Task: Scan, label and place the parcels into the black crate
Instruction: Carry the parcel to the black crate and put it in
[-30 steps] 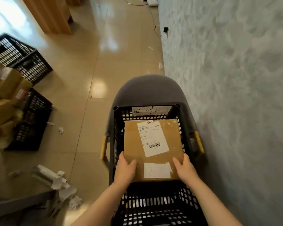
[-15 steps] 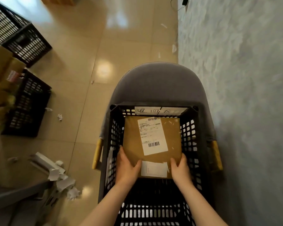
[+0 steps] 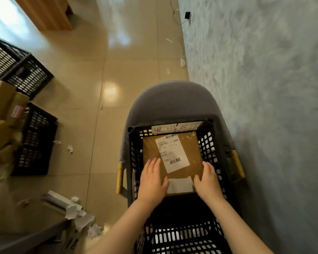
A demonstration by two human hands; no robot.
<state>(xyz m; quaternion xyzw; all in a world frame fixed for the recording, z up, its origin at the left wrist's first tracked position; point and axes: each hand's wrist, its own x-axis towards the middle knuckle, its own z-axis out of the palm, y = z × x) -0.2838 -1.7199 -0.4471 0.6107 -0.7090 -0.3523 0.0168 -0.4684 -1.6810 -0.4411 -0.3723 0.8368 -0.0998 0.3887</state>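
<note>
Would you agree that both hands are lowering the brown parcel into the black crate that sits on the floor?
Not quite: the head view shows the black crate sitting on a grey chair, not the floor. Both the left hand and right hand are on the brown parcel inside it.

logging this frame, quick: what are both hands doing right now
Left hand: open, fingers flat on top of the parcel in the black crate.
Right hand: open, fingers straight along the parcel's right edge.
</note>
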